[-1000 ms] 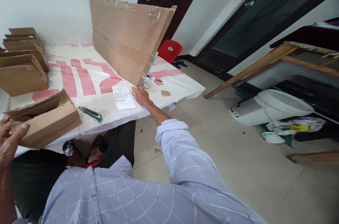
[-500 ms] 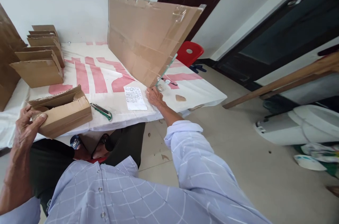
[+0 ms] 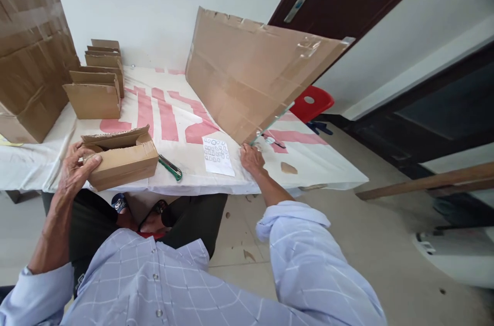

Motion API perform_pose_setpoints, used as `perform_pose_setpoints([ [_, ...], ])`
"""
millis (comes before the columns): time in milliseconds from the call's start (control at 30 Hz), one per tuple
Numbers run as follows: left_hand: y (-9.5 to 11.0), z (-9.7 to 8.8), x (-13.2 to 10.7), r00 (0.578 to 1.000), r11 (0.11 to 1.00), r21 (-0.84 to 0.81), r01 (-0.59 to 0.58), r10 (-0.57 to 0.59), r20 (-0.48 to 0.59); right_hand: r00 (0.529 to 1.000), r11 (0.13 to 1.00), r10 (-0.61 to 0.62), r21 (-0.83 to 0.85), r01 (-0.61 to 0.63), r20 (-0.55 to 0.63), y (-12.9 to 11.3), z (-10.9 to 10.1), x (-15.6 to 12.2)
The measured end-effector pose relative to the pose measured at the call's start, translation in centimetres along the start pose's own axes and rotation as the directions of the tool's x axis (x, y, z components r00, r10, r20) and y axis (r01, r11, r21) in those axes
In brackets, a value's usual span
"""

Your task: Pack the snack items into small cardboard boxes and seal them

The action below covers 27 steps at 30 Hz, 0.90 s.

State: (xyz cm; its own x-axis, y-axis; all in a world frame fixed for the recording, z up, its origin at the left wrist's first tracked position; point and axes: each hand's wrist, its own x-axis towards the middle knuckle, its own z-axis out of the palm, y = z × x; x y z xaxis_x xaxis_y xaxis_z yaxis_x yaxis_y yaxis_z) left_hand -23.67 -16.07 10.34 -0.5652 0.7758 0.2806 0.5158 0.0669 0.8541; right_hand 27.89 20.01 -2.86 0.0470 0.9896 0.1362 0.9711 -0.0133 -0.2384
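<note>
"What shows in our head view?"
"Our left hand pinches the left end of the cardboard box at the table edge, beside the utility knife."
"And our right hand?"
"At the cardboard panel, lower corner; we can't tell whether its fingers grip anything."

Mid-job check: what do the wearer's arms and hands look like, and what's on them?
The left hand and right hand are bare, with no gloves. Both shirt sleeves are pale blue with thin white checked lines, leaving the forearms uncovered; the right cuff is visibly rolled back.
</note>
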Motion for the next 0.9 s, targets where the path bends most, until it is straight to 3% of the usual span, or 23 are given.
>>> perform_pose_setpoints([
  [200,-0.8,-0.3,-0.7,0.999,1.000,-0.009,-0.022,0.023,0.049,0.995,0.999,-0.032,0.018,0.034,-0.096,-2.1,-1.1,-1.7],
  [300,-1.2,-0.8,-1.1,0.993,0.999,-0.010,-0.048,0.048,0.104,0.962,0.967,-0.218,0.094,0.236,-0.166,-6.3,-2.3,-2.5],
  [367,-1.4,-1.1,-1.3,0.986,0.997,-0.011,-0.072,0.073,0.151,0.903,0.890,-0.389,0.179,0.419,-0.179,-10.6,-3.4,-3.7],
  [433,-1.7,-1.4,-1.4,0.976,0.995,-0.010,-0.096,0.096,0.195,0.780,0.724,-0.595,0.292,0.625,-0.192,-15.6,-4.6,-5.7],
  [500,-2.0,-1.7,-1.4,0.966,0.992,-0.012,-0.123,0.123,0.229,0.578,0.479,-0.779,0.364,0.799,-0.245,-20.7,-5.9,-8.4],
  [567,-2.2,-1.9,-1.5,0.955,0.988,-0.026,-0.155,0.156,0.252,0.388,0.268,-0.884,0.398,0.878,-0.261,-25.1,-7.0,-11.3],
  [633,-2.4,-2.0,-1.7,0.946,0.984,-0.041,-0.173,0.177,0.270,0.266,0.153,-0.936,0.414,0.898,-0.231,-28.0,-7.8,-13.7],
  [667,-2.5,-2.1,-1.8,0.944,0.984,-0.047,-0.173,0.179,0.278,0.227,0.121,-0.948,0.411,0.904,-0.222,-28.8,-8.0,-14.7],
  [733,-2.7,-2.3,-2.1,0.939,0.986,-0.051,-0.161,0.169,0.298,0.200,0.097,-0.948,0.375,0.922,-0.246,-29.1,-8.3,-16.3],
  [800,-3.1,-2.5,-2.2,0.933,0.988,-0.054,-0.146,0.155,0.325,0.187,0.092,-0.931,0.294,0.951,-0.314,-28.0,-8.2,-17.8],
  [900,-3.9,-2.9,-2.0,0.912,0.986,-0.096,-0.139,0.165,0.374,0.105,0.055,-0.920,0.141,0.989,-0.378,-25.2,-7.9,-20.0],
])
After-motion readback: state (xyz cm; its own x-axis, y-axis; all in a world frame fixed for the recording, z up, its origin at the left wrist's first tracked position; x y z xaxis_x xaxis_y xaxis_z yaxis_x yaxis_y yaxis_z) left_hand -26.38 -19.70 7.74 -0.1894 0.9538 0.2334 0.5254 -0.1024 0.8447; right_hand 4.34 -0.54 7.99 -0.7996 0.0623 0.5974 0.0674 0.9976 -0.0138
